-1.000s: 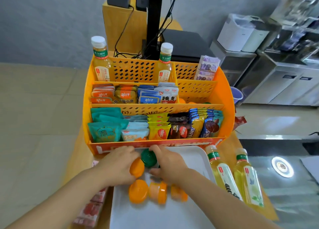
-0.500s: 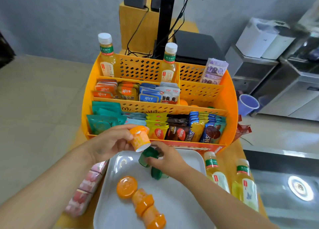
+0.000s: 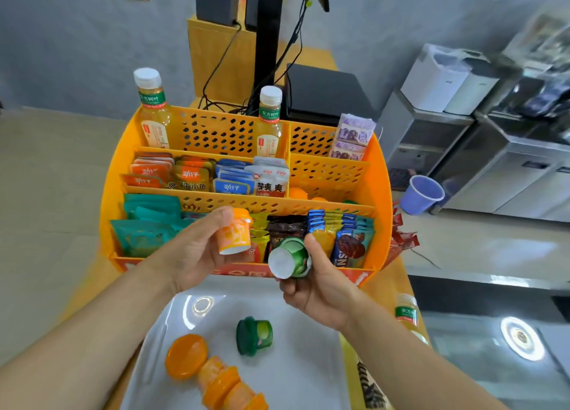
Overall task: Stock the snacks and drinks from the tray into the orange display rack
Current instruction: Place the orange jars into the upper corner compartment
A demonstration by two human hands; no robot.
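My left hand (image 3: 191, 252) grips an orange jelly cup (image 3: 233, 232) in front of the orange display rack (image 3: 381, 199). My right hand (image 3: 317, 281) holds a green jelly cup (image 3: 290, 257) just before the rack's front row, white bottom toward me. On the white tray (image 3: 293, 363) below lie a second green cup (image 3: 254, 335) and several orange cups (image 3: 212, 375). The rack holds two tea bottles (image 3: 152, 107) at the back and rows of snack packets (image 3: 197, 175). Orange cups (image 3: 297, 193) show in the middle right compartment.
Two more tea bottles (image 3: 407, 312) stand on the wooden counter right of the tray, mostly behind my right arm. A purple cup (image 3: 421, 193) lies tipped beyond the rack's right side. Red packets (image 3: 401, 240) lie beside the rack. A black monitor stand (image 3: 266, 39) rises behind.
Both hands have risen from the tray toward the rack. The right hand has lifted one green cup and left the other on the tray; the left hand carried the orange cup higher.
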